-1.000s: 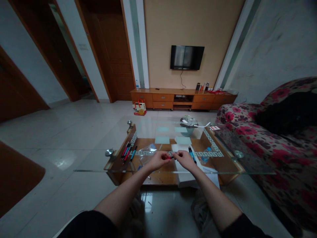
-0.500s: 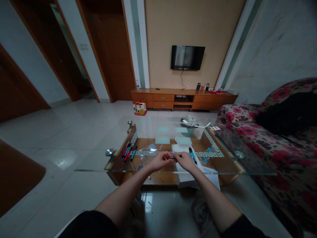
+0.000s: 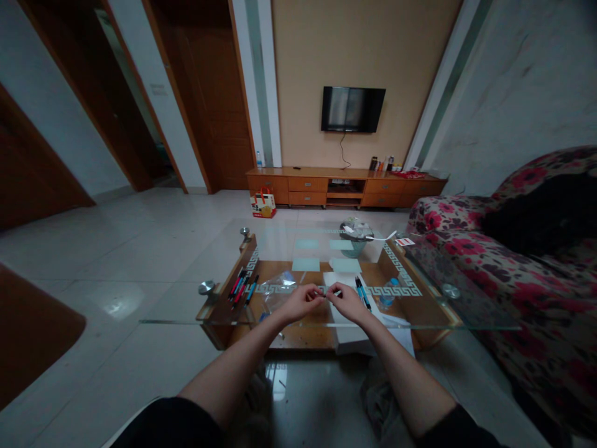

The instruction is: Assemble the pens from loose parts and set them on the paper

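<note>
Above the clear glass counter (image 3: 186, 298), the left hand (image 3: 304, 301) and right hand (image 3: 347, 302) nearly meet, the fingers of each pinched almost closed on a small dark piece (image 3: 325, 295) (too tiny to identify) between them; blue-and-black pens (image 3: 362, 294) lie just beside the right hand.

Right fingers (image 3: 335, 289) now more arched

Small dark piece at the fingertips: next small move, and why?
I'd probably steady the left hand and turn the small dark piece slightly with the right hand to check its alignment. It sits between the fingertips of both hands, above the glass tabletop, and is too small here to tell how it is seated.
</note>
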`<act>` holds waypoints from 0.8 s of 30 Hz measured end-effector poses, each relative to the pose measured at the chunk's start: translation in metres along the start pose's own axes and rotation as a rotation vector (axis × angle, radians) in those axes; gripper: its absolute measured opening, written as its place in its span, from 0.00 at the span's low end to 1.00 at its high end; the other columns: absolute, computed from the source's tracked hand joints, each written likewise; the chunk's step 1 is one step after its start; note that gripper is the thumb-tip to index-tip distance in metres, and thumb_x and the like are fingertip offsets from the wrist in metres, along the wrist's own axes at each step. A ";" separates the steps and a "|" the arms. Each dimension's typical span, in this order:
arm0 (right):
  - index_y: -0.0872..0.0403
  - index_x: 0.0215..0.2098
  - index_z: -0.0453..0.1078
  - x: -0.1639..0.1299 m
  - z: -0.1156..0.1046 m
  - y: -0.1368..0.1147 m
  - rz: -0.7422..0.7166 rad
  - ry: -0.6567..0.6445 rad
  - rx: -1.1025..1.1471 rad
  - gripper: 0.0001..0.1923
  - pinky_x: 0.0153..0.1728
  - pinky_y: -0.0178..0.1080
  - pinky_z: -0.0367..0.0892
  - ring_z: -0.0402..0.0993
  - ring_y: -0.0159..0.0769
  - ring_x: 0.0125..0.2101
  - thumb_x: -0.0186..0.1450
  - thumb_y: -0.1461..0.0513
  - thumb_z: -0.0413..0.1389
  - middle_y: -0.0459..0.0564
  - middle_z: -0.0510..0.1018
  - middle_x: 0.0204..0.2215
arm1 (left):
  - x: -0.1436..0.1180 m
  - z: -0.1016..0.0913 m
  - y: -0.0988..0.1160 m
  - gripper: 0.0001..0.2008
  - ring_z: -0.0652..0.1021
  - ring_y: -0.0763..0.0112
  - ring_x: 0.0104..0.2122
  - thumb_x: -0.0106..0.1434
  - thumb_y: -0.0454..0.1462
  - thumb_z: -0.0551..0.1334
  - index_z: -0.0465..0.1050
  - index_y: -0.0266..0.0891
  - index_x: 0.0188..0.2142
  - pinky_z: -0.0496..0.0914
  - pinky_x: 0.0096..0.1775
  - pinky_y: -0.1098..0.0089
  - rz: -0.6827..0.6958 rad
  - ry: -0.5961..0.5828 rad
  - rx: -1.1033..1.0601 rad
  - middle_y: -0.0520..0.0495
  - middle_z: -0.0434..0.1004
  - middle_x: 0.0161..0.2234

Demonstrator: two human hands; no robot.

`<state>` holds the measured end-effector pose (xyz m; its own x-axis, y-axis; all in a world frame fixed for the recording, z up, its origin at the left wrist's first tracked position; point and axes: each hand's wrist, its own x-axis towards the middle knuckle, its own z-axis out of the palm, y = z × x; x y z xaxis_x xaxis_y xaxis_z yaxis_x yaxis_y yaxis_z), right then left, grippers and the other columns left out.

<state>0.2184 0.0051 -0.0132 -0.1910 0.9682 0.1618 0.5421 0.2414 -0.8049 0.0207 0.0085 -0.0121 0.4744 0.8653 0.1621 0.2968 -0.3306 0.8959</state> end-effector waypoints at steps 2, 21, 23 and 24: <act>0.54 0.30 0.71 0.000 0.000 0.000 0.007 -0.001 -0.014 0.12 0.30 0.34 0.62 0.71 0.34 0.27 0.61 0.55 0.53 0.47 0.77 0.27 | -0.001 0.000 -0.001 0.14 0.68 0.75 0.26 0.58 0.42 0.63 0.72 0.35 0.41 0.63 0.30 0.75 -0.004 -0.005 -0.031 0.52 0.70 0.28; 0.53 0.33 0.71 -0.002 0.001 -0.001 -0.049 -0.003 -0.016 0.09 0.34 0.34 0.63 0.72 0.34 0.30 0.61 0.56 0.56 0.46 0.78 0.31 | -0.002 -0.002 0.010 0.13 0.68 0.73 0.28 0.62 0.42 0.57 0.75 0.34 0.34 0.61 0.30 0.74 0.002 -0.040 0.067 0.50 0.71 0.27; 0.53 0.32 0.71 -0.002 0.000 -0.002 -0.054 -0.009 -0.029 0.09 0.33 0.34 0.62 0.71 0.34 0.30 0.62 0.56 0.55 0.46 0.77 0.30 | -0.002 -0.003 0.011 0.14 0.68 0.72 0.28 0.63 0.42 0.56 0.76 0.33 0.34 0.61 0.31 0.74 -0.004 -0.040 0.100 0.50 0.72 0.27; 0.53 0.31 0.71 -0.002 0.000 -0.003 -0.055 -0.008 -0.036 0.09 0.32 0.34 0.62 0.71 0.34 0.29 0.62 0.56 0.54 0.46 0.77 0.29 | -0.002 -0.003 0.011 0.14 0.68 0.72 0.28 0.63 0.42 0.56 0.76 0.34 0.34 0.61 0.31 0.74 -0.005 -0.037 0.115 0.49 0.72 0.27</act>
<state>0.2173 0.0020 -0.0115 -0.2278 0.9528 0.2009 0.5597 0.2969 -0.7737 0.0209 0.0038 -0.0011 0.5025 0.8531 0.1405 0.3912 -0.3692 0.8430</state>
